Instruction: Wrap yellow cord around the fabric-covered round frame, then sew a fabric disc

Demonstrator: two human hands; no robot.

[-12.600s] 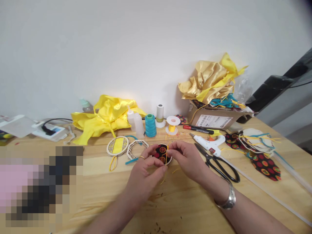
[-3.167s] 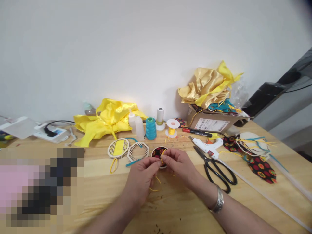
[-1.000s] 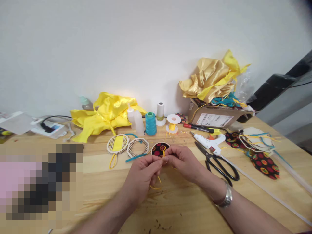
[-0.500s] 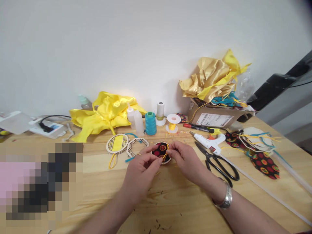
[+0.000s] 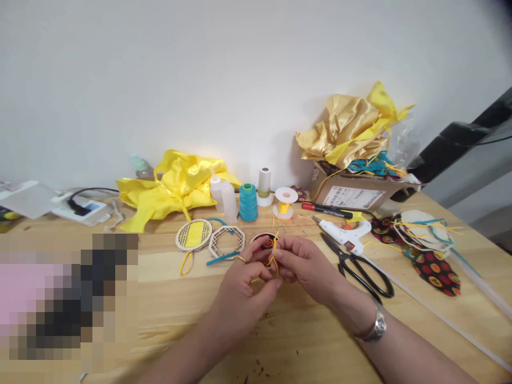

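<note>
A pale, plain wall (image 5: 140, 85) rises behind a light wooden bench (image 5: 276, 341).

Both hands work close together near the bench's centre. The right hand (image 5: 306, 264), with a silver bracelet (image 5: 376, 326) at its wrist, has thumb and forefinger pressed together on a yellow cord (image 5: 274, 248), whose short end projects above the pinch. The left hand (image 5: 250, 282), fingers spread and curved, has thumb and forefinger slightly apart at the cord's lower run; whether it grips the cord cannot be determined. A patterned disc (image 5: 264, 241), dark with red motifs and pale-rimmed, is located directly behind the fingers and partly hidden by them; contact with either hand cannot be confirmed.

To the left of the disc lie an octagonal lattice frame (image 5: 216, 238) and a round lattice ornament (image 5: 194, 235) with a yellow centre.

Behind the hands, a teal thread cone (image 5: 248, 204) stands upright between white bottles (image 5: 229, 202) and a white-flanged spool (image 5: 284, 207).

To the right, a white glue gun (image 5: 347, 234) lies just beyond black-handled scissors (image 5: 362, 272). A cardboard box (image 5: 348, 191), heaped with gold fabric (image 5: 346, 122), stands at the rear.
</note>
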